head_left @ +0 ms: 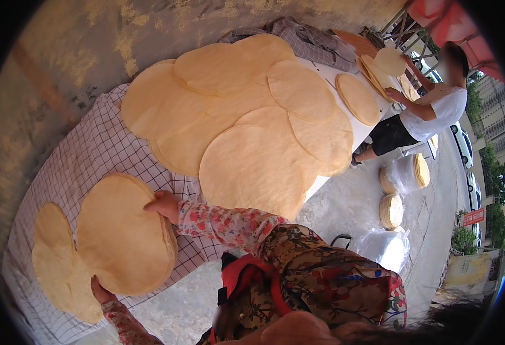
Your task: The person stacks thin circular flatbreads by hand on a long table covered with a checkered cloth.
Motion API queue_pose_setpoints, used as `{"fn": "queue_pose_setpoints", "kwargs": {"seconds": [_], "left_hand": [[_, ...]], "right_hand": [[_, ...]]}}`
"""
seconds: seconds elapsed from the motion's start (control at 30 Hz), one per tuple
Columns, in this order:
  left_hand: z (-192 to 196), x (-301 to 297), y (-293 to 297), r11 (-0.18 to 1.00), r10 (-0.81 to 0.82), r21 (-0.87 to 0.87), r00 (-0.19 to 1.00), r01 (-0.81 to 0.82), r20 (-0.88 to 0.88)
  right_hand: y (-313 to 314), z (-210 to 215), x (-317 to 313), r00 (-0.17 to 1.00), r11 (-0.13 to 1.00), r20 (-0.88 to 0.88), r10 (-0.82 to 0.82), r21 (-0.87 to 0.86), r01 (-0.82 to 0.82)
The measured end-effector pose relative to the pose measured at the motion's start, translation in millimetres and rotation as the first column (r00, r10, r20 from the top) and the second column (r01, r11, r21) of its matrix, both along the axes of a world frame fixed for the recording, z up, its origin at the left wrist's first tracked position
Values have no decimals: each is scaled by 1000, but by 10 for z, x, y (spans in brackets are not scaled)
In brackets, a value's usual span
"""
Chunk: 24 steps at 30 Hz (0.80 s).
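Observation:
A thick stack of thin, round, pale-yellow flatbreads (120, 230) rests on a checkered cloth (86, 144) at the left, between my hands. My right hand (165, 207) is closed on the stack's upper right edge, its fingers partly hidden at the side. At the lower edge, my left hand (102, 291) is closed against the same stack, with part of its fingers out of sight. Left of the stack lie overlapping flatbreads (54, 253), some partly covered by it. A broad spread of overlapping flatbreads (252, 161) covers the table beyond my right forearm.
At the far end of the table, a person (436, 112) in a white top handles flatbreads (390, 61). Bundled grey cloth (315, 43) lies by the wall (80, 52). Wrapped stacks (402, 175) and a plastic-covered bundle (384, 250) stand on the concrete floor at right.

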<state>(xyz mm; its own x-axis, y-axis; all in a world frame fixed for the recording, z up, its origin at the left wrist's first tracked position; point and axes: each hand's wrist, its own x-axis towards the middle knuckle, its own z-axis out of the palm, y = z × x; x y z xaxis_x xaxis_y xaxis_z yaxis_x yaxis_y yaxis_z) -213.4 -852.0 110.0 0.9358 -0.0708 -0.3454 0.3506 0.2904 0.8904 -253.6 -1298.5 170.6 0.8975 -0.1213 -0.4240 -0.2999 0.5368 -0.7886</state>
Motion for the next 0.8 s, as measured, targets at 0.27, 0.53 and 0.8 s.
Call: {"fn": "queue_pose_setpoints", "kwargs": {"seconds": [0.27, 0.53, 0.8], "left_hand": [[1173, -703, -1926, 991, -126, -12, 978, 130, 169], [1484, -1728, -4640, 928, -358, -43, 916, 371, 181], [1413, -2301, -7013, 841, -482, -142, 842, 522, 244]], "right_hand": [[-1410, 558, -1364, 992, 984, 68, -105, 153, 94], [-3530, 686, -3321, 916, 925, 129, -379, 23, 379], [-5151, 1371, -4731, 808, 823, 183, -560, 9, 569]]}}
